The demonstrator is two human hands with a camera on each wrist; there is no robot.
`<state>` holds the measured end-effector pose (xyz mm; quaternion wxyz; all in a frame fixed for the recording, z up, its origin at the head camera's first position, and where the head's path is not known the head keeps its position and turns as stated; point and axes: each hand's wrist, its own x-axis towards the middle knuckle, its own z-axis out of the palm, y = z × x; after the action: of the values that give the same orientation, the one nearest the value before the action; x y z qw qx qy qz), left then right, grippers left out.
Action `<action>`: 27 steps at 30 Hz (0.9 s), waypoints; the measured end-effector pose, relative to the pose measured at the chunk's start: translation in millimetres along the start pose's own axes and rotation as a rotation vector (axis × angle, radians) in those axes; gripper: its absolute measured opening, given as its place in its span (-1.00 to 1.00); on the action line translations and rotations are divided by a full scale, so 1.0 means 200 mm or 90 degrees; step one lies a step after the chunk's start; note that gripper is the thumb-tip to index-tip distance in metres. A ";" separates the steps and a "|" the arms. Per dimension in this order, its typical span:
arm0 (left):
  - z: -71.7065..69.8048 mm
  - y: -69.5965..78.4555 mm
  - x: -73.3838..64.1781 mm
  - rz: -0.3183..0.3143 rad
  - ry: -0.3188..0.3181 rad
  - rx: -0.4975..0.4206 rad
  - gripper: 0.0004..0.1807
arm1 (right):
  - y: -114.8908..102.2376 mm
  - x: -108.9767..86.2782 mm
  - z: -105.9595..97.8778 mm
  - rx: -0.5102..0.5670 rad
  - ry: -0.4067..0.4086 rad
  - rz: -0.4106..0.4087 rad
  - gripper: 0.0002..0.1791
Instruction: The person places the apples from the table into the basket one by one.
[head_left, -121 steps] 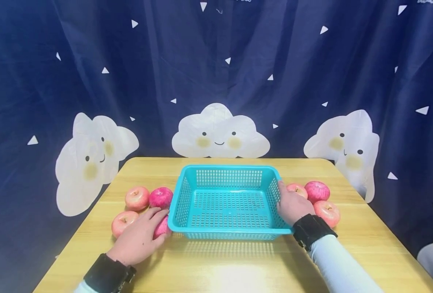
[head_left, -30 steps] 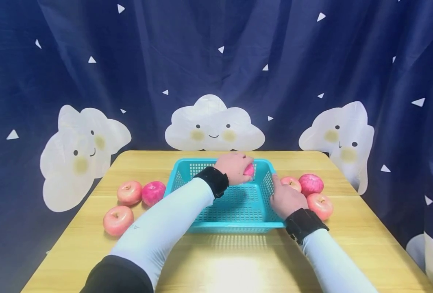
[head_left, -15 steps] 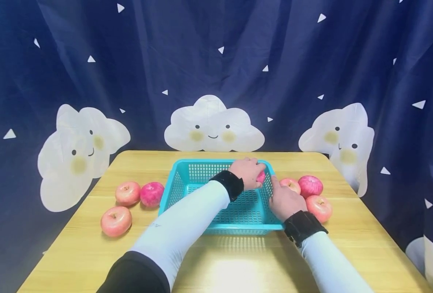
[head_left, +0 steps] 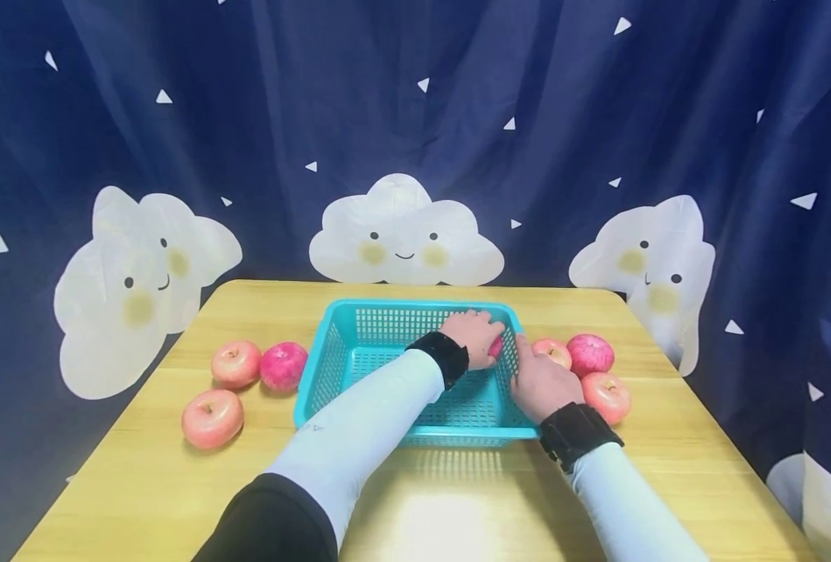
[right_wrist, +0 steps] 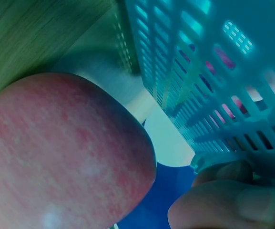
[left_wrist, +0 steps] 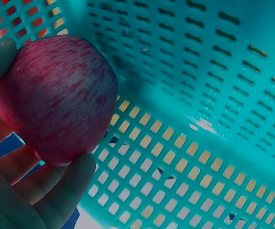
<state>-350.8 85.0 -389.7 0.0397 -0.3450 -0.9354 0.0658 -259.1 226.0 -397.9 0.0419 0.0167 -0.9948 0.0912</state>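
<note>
In the head view, my left hand (head_left: 473,337) reaches across into the turquoise plastic basket (head_left: 450,432), near its far right corner. It holds a dark pink apple (left_wrist: 56,100), with fingers and thumb spread round it in the left wrist view; the mesh wall and slotted floor lie close by. My right hand (head_left: 545,386) grips the basket's right rim, its thumb and a finger (right_wrist: 223,205) at the edge in the right wrist view. Beside that hand, outside the basket, a paler apple (right_wrist: 66,152) fills much of the right wrist view.
Left of the basket on the wooden table (head_left: 127,484) lie two pale apples (head_left: 212,419) and a deep pink one (head_left: 284,366). To its right sit two pale apples (head_left: 606,396) and a deep pink one (head_left: 591,354). A dark blue curtain (head_left: 359,101) hangs behind.
My left hand took the near deep pink apple from beside the basket and carried it right, over and down into the far right corner. My right hand has stayed at the right rim.
</note>
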 end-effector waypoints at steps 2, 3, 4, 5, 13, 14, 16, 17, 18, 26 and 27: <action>0.01 0.01 0.00 0.004 -0.001 -0.004 -0.39 | 0.00 0.00 0.00 0.002 -0.004 0.003 -0.22; 0.02 0.01 0.00 0.006 -0.005 -0.006 -0.38 | 0.00 0.00 0.00 0.001 -0.004 0.004 -0.22; 0.03 0.01 0.01 0.006 -0.010 -0.008 -0.38 | 0.00 0.00 0.00 -0.001 -0.004 0.004 -0.22; 0.04 0.01 0.01 0.006 -0.016 -0.008 -0.37 | 0.00 0.00 0.00 -0.001 -0.004 0.004 -0.23; 0.05 0.01 0.02 0.001 -0.026 -0.014 -0.32 | 0.00 0.01 0.00 -0.009 0.015 -0.008 -0.26; 0.04 0.01 0.02 0.001 -0.024 -0.016 -0.33 | 0.00 0.01 0.00 -0.010 0.014 -0.008 -0.27; 0.04 0.01 0.01 0.002 -0.021 -0.017 -0.33 | 0.00 0.01 0.00 -0.013 0.009 -0.006 -0.26; 0.04 0.01 0.01 0.003 -0.021 -0.017 -0.32 | 0.00 0.01 0.00 -0.012 0.004 -0.004 -0.25; 0.04 0.01 0.02 0.003 -0.024 -0.018 -0.32 | 0.00 0.01 0.00 -0.012 -0.002 -0.002 -0.24; 0.07 0.00 0.05 0.005 -0.015 0.005 -0.35 | 0.00 0.02 -0.01 -0.012 -0.029 0.002 -0.11; 0.07 0.00 0.05 0.006 -0.014 0.008 -0.35 | 0.00 0.02 -0.01 -0.011 -0.031 0.001 -0.11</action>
<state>-360.6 90.5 -403.9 0.0315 -0.3484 -0.9338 0.0756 -262.8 225.9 -394.6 0.0174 0.0179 -0.9963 0.0820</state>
